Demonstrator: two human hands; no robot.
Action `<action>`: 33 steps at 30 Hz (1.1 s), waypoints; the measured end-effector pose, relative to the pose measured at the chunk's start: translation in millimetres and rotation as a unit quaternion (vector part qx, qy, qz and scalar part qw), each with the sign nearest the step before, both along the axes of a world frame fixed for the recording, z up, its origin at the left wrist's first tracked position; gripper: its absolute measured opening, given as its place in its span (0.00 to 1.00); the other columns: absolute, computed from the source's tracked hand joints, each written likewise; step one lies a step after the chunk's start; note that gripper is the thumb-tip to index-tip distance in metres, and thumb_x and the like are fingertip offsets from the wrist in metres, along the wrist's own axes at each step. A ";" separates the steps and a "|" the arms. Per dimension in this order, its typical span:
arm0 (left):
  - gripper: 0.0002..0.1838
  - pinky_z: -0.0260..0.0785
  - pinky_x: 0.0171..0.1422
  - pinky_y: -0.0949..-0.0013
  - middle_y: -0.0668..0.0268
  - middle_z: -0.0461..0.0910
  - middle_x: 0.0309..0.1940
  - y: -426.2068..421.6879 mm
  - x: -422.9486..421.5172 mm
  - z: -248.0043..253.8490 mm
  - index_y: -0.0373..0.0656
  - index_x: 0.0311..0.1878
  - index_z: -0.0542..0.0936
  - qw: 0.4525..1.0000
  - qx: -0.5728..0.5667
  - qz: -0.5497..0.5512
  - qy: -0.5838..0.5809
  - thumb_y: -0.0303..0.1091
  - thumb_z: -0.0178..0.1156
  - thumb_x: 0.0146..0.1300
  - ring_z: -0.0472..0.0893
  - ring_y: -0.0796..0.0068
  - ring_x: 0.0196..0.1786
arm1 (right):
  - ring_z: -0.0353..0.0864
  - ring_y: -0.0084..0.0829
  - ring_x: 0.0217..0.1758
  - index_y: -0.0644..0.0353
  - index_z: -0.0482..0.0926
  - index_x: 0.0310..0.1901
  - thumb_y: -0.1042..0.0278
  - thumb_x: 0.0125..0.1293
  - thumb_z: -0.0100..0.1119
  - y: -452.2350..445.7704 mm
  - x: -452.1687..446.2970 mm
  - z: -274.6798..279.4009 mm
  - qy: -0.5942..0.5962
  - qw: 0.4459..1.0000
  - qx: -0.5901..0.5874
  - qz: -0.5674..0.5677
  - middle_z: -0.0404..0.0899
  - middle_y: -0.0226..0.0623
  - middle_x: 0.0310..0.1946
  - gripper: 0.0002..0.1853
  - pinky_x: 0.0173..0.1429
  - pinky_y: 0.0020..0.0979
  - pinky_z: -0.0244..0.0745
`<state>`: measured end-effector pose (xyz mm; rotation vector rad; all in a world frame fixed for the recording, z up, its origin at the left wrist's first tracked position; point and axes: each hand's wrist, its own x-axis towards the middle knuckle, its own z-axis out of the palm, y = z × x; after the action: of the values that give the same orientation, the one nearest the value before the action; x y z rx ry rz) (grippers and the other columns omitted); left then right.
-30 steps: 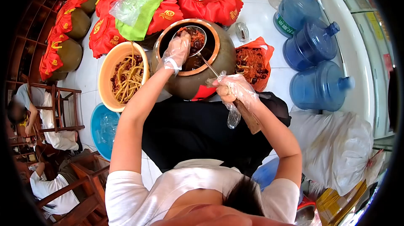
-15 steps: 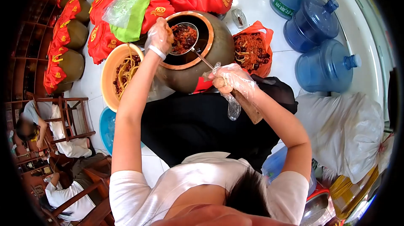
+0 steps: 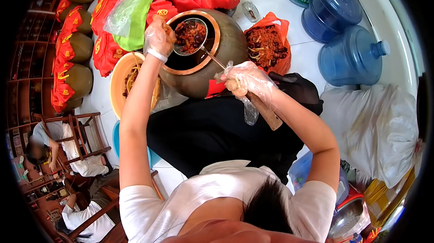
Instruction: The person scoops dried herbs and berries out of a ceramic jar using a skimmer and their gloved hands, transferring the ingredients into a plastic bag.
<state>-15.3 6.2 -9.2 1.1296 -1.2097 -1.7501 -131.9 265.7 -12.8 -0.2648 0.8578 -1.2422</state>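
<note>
My right hand, in a clear plastic glove, grips the wooden handle of a mesh strainer. The strainer lies over the mouth of a large brown clay jar. In its bowl is a heap of red shreds and dark red berries. My left hand, also gloved, is closed at the strainer's left edge, above the jar's rim; whatever its fingers hold is hidden. Under my left forearm stands a yellow basin with dark berries and pale strips.
Right of the jar sits a red plastic bag of red shreds. Blue water bottles line the right side, beside a white sack. Red-cloth-covered jars stand at left. Two people are at lower left near wooden stools.
The view has shifted slightly, so the jar and basin appear further left. Both hands keep nearly the same places around the strainer, and its load looks much the same.
</note>
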 end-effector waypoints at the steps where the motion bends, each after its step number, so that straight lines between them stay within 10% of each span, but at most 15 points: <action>1: 0.14 0.49 0.14 0.72 0.71 0.58 0.12 -3.2 1.4 -2.1 0.52 0.18 0.59 1.000 0.000 -0.001 -0.001 0.37 0.48 0.58 0.59 0.75 0.12 | 0.64 0.19 0.14 0.74 0.73 0.33 0.74 0.61 0.50 0.5 -0.3 -1.9 -0.003 1.000 -0.007 0.000 0.68 0.36 0.18 0.08 0.15 0.19 0.56; 19: 0.13 0.53 0.16 0.68 0.65 0.60 0.11 -9.4 6.2 -5.6 0.47 0.19 0.61 0.993 -0.117 -0.031 0.011 0.36 0.47 0.59 0.63 0.70 0.14 | 0.66 0.20 0.13 0.75 0.73 0.33 0.73 0.60 0.52 5.3 -2.2 -5.5 -0.007 0.999 -0.039 -0.018 0.70 0.39 0.17 0.10 0.13 0.19 0.58; 24: 0.12 0.57 0.17 0.68 0.66 0.60 0.12 -4.5 6.4 -8.8 0.44 0.20 0.62 0.902 -0.373 -0.066 -0.209 0.32 0.49 0.58 0.66 0.71 0.15 | 0.66 0.19 0.13 0.72 0.75 0.32 0.72 0.60 0.51 5.8 -2.2 -7.2 -0.005 0.999 -0.041 -0.019 0.70 0.35 0.17 0.09 0.14 0.20 0.58; 27: 0.11 0.57 0.17 0.70 0.69 0.62 0.12 -7.4 2.8 -11.5 0.45 0.20 0.63 0.991 -0.129 -0.040 -0.012 0.31 0.49 0.57 0.65 0.72 0.15 | 0.66 0.19 0.13 0.72 0.75 0.32 0.73 0.59 0.51 5.9 -2.3 -2.4 0.000 0.999 -0.031 -0.014 0.70 0.34 0.16 0.09 0.14 0.19 0.58; 31: 0.08 0.58 0.17 0.70 0.71 0.63 0.12 -24.4 3.3 -36.5 0.45 0.22 0.64 0.996 -0.054 0.022 -0.062 0.29 0.48 0.56 0.66 0.73 0.14 | 0.66 0.19 0.14 0.70 0.75 0.30 0.71 0.59 0.52 4.0 0.4 -7.4 0.013 0.999 -0.037 -0.024 0.71 0.33 0.17 0.09 0.15 0.20 0.59; 32: 0.10 0.58 0.18 0.71 0.71 0.65 0.13 -49.8 13.1 -71.1 0.46 0.21 0.65 0.995 -0.079 0.012 -0.065 0.35 0.51 0.55 0.67 0.74 0.15 | 0.66 0.19 0.14 0.70 0.75 0.29 0.71 0.59 0.52 3.0 0.2 -8.6 -0.004 0.999 -0.026 -0.021 0.71 0.33 0.17 0.09 0.15 0.20 0.59; 33: 0.10 0.60 0.18 0.71 0.70 0.67 0.13 -43.4 13.7 -66.9 0.45 0.22 0.67 0.861 -0.387 -0.099 -0.316 0.37 0.53 0.54 0.69 0.73 0.15 | 0.66 0.19 0.14 0.69 0.75 0.28 0.72 0.59 0.52 2.4 -1.1 -9.5 -0.019 1.000 -0.016 -0.019 0.71 0.34 0.17 0.08 0.14 0.20 0.58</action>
<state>-1.6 -37.3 -76.1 1.0996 -2.2252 -0.8095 -133.0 268.1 -22.3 -0.2502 0.8147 -1.2938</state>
